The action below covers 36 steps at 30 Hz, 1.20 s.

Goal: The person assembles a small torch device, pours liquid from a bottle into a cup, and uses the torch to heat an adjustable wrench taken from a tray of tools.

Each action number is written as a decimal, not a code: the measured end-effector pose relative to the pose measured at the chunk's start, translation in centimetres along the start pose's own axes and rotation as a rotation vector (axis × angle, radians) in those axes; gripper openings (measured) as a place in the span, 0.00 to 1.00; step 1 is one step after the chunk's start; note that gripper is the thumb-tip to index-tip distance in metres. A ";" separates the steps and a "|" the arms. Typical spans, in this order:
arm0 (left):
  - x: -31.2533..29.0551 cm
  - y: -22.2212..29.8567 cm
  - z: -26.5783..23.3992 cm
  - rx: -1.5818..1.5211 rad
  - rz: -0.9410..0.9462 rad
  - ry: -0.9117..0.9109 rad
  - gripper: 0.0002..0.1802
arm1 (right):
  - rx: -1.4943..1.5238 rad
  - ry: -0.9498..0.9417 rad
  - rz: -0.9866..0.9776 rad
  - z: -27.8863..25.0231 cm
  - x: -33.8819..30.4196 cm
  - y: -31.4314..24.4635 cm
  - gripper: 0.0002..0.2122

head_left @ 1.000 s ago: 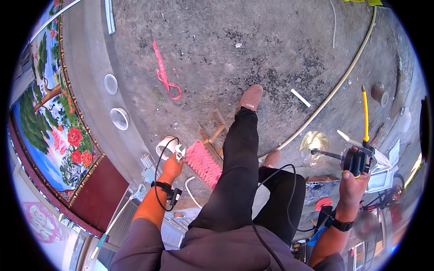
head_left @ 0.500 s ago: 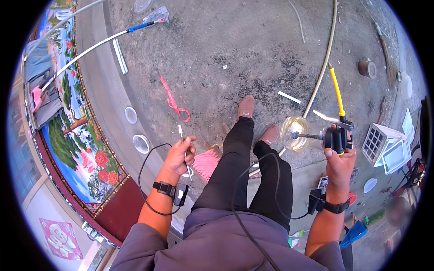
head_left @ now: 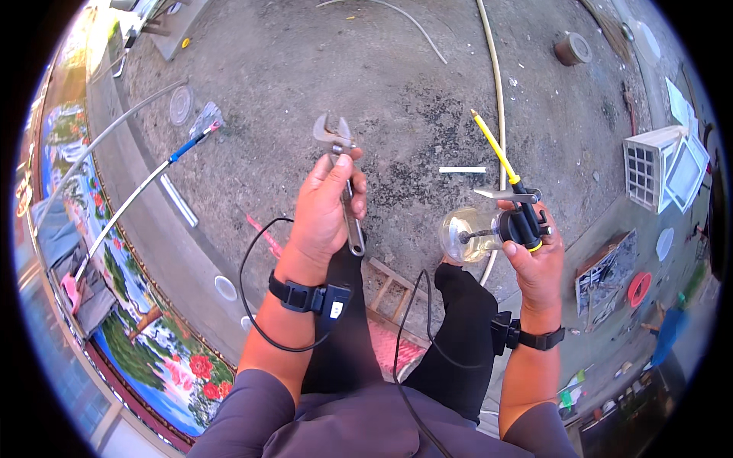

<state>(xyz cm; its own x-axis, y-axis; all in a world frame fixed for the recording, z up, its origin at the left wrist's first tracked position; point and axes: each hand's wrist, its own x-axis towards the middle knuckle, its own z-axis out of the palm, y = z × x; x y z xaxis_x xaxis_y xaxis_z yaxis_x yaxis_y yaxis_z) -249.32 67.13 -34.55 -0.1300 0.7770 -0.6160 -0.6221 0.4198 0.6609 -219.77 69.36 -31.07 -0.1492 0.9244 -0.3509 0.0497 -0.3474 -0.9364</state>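
Note:
My left hand (head_left: pixel 330 200) is closed round the handle of a metal adjustable wrench (head_left: pixel 334 131). The jaws point away from me and nothing is between them. My right hand (head_left: pixel 537 263) grips the black head of a pump oil can (head_left: pixel 519 221). Its clear reservoir (head_left: pixel 466 235) lies sideways toward the left, with pale yellowish liquid and a dark pickup tube inside. A yellow spout (head_left: pixel 495 145) slants up to the left from the head, near a silver lever. The two tools are apart.
A pale hose (head_left: pixel 496 76) runs across the concrete ground, near a white strip (head_left: pixel 462 169). A black cable (head_left: pixel 397 343) hangs before me. Right stand a white crate (head_left: pixel 647 169) and a metal can (head_left: pixel 573 49). A wooden frame (head_left: pixel 391 290) lies near my legs; a decorated panel (head_left: pixel 164 343) is left.
My left hand has moved up and forward, turning the wrench so its jaws now show. My right hand has shifted left with the oil can. The view has turned and my legs have shifted.

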 end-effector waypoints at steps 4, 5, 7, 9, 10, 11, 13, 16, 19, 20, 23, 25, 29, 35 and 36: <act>3.2 -4.9 0.7 0.099 -0.121 -0.091 0.16 | 0.095 0.048 0.088 0.7 0.0 4.7 0.23; 3.9 -6.2 0.3 0.133 -0.144 -0.142 0.16 | 0.153 0.045 0.056 0.8 0.1 6.3 0.25; 4.6 -8.1 0.4 0.190 -0.177 -0.191 0.16 | 0.163 0.075 0.039 0.9 0.2 8.3 0.25; 5.1 -9.6 0.1 0.192 -0.219 -0.267 0.18 | 0.191 0.088 0.005 0.8 0.3 10.1 0.24; 5.3 -10.4 0.1 0.223 -0.218 -0.272 0.18 | 0.220 0.109 0.002 0.8 0.4 10.8 0.24; 5.3 -11.1 0.2 0.252 -0.217 -0.276 0.18 | 0.248 0.127 -0.001 0.8 0.5 11.4 0.24; 5.4 -11.7 0.4 0.262 -0.250 -0.305 0.22 | 0.222 0.148 0.007 0.6 0.8 11.9 0.23; 5.1 -12.1 0.6 0.362 -0.202 -0.403 0.24 | 0.193 0.087 -0.042 0.5 1.2 11.7 0.23; 4.2 -12.0 1.0 0.362 -0.113 -0.463 0.26 | 0.129 0.081 -0.093 0.6 1.0 11.9 0.23; 3.9 -12.0 1.0 0.332 -0.083 -0.470 0.26 | 0.120 0.077 -0.107 0.7 0.8 11.8 0.23; 2.3 -12.0 1.0 0.236 -0.010 -0.457 0.23 | 0.104 0.083 -0.139 1.2 -0.1 12.3 0.25; 1.5 -12.1 0.9 0.195 -0.026 -0.470 0.25 | 0.189 0.069 -0.168 1.5 -0.9 12.5 0.25; 0.4 -12.4 0.8 0.134 -0.014 -0.500 0.24 | 0.215 0.039 -0.209 1.7 -2.8 11.8 0.25; -0.1 -11.8 1.5 0.084 0.002 -0.563 0.19 | 0.150 0.043 -0.226 1.2 -4.8 10.2 0.24; -0.1 -11.9 1.7 0.093 0.015 -0.569 0.18 | 0.119 0.040 -0.226 1.0 -4.9 10.0 0.24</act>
<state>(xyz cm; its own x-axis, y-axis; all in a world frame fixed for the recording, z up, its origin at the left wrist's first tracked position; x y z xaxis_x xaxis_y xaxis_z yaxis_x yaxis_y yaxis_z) -240.58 62.85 -41.62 0.3131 0.9026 -0.2955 -0.5495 0.4259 0.7187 -219.55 61.19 -38.73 -0.1038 0.9854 -0.1351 -0.0971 -0.1452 -0.9846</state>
